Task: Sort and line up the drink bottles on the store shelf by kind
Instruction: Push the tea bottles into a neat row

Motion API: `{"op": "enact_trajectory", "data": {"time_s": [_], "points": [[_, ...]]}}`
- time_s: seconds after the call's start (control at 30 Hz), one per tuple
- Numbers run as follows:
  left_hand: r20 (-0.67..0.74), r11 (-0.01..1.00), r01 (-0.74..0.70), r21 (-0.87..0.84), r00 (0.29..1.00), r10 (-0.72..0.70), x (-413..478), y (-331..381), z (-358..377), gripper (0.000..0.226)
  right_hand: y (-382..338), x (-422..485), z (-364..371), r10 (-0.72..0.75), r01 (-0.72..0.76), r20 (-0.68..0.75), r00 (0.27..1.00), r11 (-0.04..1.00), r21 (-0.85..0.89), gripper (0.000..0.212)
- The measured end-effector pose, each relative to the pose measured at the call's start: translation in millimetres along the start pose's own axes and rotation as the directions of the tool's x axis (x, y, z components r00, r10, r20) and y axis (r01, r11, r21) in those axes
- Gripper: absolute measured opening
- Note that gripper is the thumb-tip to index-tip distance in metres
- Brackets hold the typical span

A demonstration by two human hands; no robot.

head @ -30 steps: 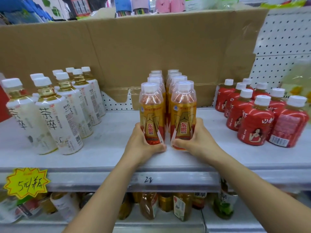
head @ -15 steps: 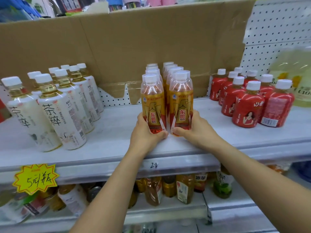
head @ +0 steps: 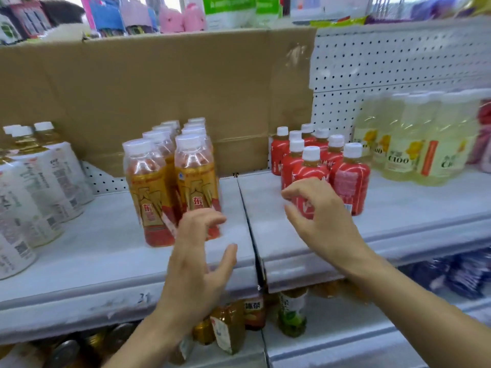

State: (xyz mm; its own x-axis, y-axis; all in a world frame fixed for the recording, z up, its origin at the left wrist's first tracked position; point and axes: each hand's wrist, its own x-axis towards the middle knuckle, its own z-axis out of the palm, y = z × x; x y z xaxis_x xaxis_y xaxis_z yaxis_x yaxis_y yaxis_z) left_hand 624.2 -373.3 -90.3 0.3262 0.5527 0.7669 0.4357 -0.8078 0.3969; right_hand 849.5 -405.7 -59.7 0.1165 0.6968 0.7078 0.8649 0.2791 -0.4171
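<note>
We hold nothing: R hand (head: pixel 322 219) half-curled, empty; L hand (head: pixel 196 264) loose, fingers spread. Red bottles (head: pixel 350 179) at R hand's 12, just past fingertips, upright, bunched unevenly on shelf (head: pixel 106 251); R hand nearer. Orange rows (head: pixel 151 192) at L hand's 11. Reds next, we reckon.

Clear glossy plastic is shown by the orange bottles (head: pixel 151 192), which are wrapped in shiny film labels; the red bottles (head: pixel 348 181) are sleeved likewise. The shelf (head: pixel 106 248) is coated in matt white paint, lightly scuffed. Matt brown cardboard (head: pixel 159 83) and perforated white pegboard (head: pixel 398 62) are seen.
</note>
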Motion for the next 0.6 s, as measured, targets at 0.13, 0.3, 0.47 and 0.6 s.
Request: {"op": "enact_trajectory", "data": {"time_s": [0.13, 0.3, 0.47, 0.6], "points": [[0.074, 0.991, 0.048, -0.126, 0.996, -0.039, 45.8, 46.9, 76.4, 0.055, 50.9, 19.3, -46.0, -0.161, 0.130, -0.145, 0.976, 0.971, -0.201, 0.020], [0.016, 0.970, 0.207, -0.128, 0.978, -0.206, 129.4, 72.6, 156.0, 0.061, 110.6, 61.1, -78.1, -0.072, 0.074, 0.019, 0.997, 0.946, -0.316, 0.036], [0.018, 0.963, 0.269, -0.035, 0.963, -0.268, 142.4, 74.2, 172.3, 0.043, 125.2, 71.7, -81.9, -0.047, 0.098, 0.193, 0.980, 0.960, -0.263, 0.048], [-0.021, 0.939, 0.339, 0.060, 0.941, -0.339, 133.2, 68.0, 149.0, 0.039, 139.8, 83.7, -93.2, 0.007, 0.071, 0.248, 0.969, 0.950, -0.305, 0.047]]}}
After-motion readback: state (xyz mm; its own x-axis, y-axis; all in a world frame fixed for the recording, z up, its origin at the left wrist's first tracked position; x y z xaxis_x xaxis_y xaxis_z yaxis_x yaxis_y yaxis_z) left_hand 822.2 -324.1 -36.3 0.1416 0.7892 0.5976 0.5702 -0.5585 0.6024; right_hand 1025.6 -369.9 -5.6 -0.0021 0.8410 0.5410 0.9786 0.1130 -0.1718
